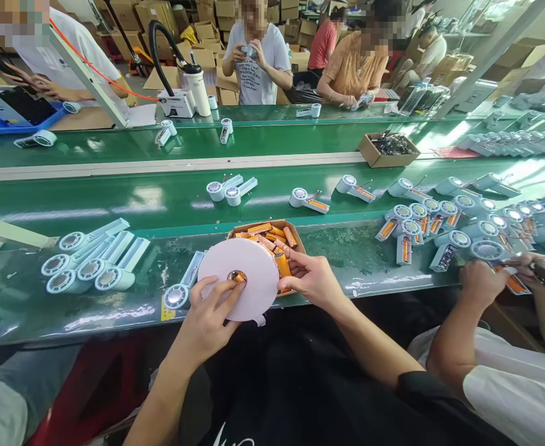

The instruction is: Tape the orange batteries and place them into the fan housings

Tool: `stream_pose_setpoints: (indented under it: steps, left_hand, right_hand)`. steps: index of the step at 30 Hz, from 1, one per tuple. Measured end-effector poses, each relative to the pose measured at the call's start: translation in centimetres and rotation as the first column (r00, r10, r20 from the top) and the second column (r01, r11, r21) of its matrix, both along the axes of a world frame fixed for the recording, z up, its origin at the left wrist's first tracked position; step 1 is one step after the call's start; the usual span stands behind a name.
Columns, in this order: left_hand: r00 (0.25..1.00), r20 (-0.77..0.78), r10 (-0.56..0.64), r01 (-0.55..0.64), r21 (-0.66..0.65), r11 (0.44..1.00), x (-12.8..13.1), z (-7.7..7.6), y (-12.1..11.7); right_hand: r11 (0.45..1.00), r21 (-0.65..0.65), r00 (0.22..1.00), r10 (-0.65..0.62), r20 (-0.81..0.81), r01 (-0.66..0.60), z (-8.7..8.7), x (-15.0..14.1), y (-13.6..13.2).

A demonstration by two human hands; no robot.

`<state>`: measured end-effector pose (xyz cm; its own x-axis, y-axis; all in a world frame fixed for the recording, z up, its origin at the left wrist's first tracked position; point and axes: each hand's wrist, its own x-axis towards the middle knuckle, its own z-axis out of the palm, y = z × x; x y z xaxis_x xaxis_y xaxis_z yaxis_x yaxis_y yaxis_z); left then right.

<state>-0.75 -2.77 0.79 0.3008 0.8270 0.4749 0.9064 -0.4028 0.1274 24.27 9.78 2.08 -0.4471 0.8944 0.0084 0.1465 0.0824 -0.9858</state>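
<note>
My left hand [212, 306] grips a flat white disc-shaped roll [254, 282] by its centre hole, fingers hooked at the hole. A small white tab hangs from the roll's lower edge. At the roll's right edge, my right hand [312, 279] pinches an orange cylindrical battery [282, 265] between thumb and fingers. Whether the battery touches the roll is hard to make out. Just behind stands an open cardboard box [298, 242] of orange batteries, partly hidden by the roll. A light-blue handheld fan body [176, 296] lies left of the roll.
Several light-blue fan bodies [114, 275] lie on the left; many more with orange batteries [406, 248] crowd the right. Others sit on the green conveyor belt [142, 201]. A co-worker's hands [481, 282] work close on the right. A cardboard box of dark parts [386, 152] stands farther back.
</note>
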Motion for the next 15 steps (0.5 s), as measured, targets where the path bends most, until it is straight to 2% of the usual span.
stream_pose_setpoints:
  steps: [3, 6, 9, 11, 15]
  left_hand:
    - [0.997, -0.051, 0.057, -0.057, 0.007, 0.998, -0.3, -0.3, -0.1]
    - [0.989, -0.100, 0.112, -0.112, 0.006, 0.994, -0.5, -0.6, -0.3]
    - [0.980, -0.135, 0.144, -0.140, 0.038, 0.989, -0.2, -1.0, -0.3]
    - [0.975, -0.129, 0.183, -0.177, 0.060, 0.982, 0.6, -1.3, -0.2]
    - [0.954, -0.034, 0.296, -0.292, 0.098, 0.951, 3.5, -2.0, -0.3]
  right_hand:
    - [0.966, -0.156, 0.978, 0.194, -0.077, -0.204, 1.1, 0.9, 0.9]
    - [0.930, -0.259, 0.961, 0.228, -0.153, -0.262, 1.9, 1.6, 2.1]
    - [0.927, -0.318, 0.971, 0.139, -0.195, -0.197, 1.4, 1.1, 2.2]
    - [0.935, -0.336, 0.964, 0.021, -0.265, -0.112, 0.3, -0.1, 1.3]
    - [0.923, -0.359, 0.831, -0.305, -0.466, 0.137, -1.4, -1.5, 0.4]
